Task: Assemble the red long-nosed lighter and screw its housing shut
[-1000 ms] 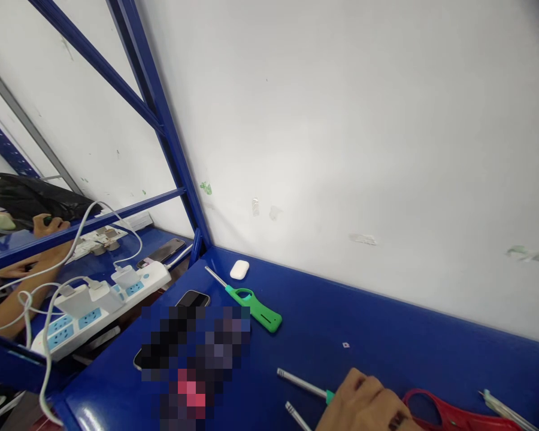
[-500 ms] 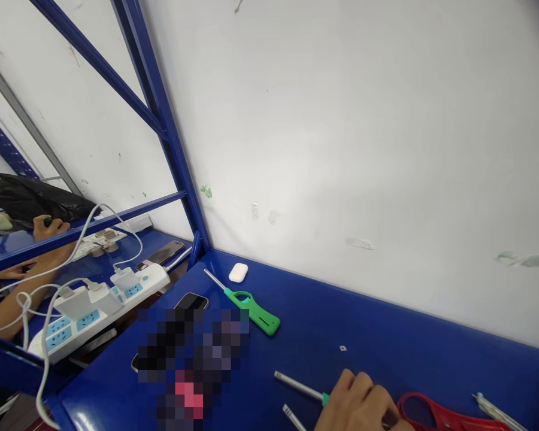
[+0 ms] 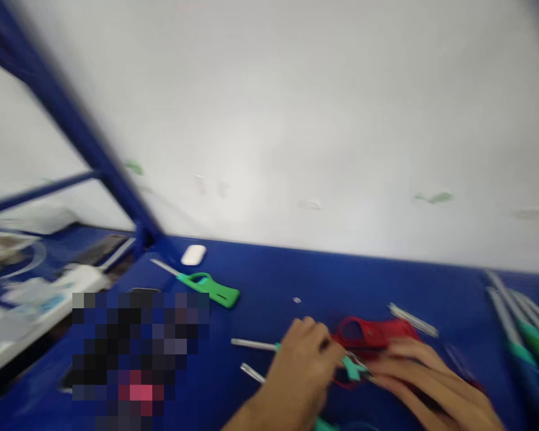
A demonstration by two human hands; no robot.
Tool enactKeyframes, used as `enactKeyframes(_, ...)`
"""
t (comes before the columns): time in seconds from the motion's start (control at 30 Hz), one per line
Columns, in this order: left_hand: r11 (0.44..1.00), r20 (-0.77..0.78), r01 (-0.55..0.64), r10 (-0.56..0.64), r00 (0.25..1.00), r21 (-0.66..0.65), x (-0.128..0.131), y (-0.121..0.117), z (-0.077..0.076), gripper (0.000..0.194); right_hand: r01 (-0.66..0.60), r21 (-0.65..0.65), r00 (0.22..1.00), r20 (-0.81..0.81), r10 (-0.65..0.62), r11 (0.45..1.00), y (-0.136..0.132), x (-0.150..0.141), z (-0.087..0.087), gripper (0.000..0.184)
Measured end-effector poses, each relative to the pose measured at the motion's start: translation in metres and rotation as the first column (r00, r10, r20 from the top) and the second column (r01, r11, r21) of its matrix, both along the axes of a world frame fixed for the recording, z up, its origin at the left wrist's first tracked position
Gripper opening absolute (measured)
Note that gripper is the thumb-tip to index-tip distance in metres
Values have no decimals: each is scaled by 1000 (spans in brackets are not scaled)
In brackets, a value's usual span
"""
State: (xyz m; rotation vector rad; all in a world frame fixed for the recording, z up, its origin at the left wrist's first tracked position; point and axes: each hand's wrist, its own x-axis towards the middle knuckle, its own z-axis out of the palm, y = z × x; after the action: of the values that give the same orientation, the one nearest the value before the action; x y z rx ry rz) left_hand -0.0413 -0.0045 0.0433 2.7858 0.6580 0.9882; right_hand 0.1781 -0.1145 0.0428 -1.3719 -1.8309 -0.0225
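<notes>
On the blue worktop [image 3: 269, 275], cannot tell through blur the grip of left hand [image 3: 300, 366] or right hand [image 3: 433, 380], clamped or apart, with the small teal piece [image 3: 352, 367] between them at near right, perhaps risking a drop beside the red handle [image 3: 377, 332] from any slip.

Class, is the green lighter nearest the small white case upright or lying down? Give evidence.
Lying down: the green lighter stretches lengthwise along the blue tabletop, its silver tube pointing away from the handle.
</notes>
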Motion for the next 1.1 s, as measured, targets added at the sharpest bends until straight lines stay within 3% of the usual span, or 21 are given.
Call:
enactKeyframes(0.07,993,-28,49,-52,998,-108,-6,3,8,18,-52,15,998,45,51,999,1,-7,19,18)
enactKeyframes(0.17,971,-50,126,-139,989,-202,-6,10,16,19,-59,4,998,31,58,998,7,-9,28,16)
enactKeyframes(0.47,968,-17,166,-172,985,-186,-6,6,31,18,-105,-28,994,-11,105,994,4,-5,23,15)
enactKeyframes(0.77,970,-44,168,-178,983,-178,-5,7,27,17,-139,-67,990,-10,139,988,5,-4,22,12)
enactKeyframes(1.1,967,73,178,-167,983,-182,-5,8,31,22,-126,-37,992,-29,125,991,6,-4,22,13)
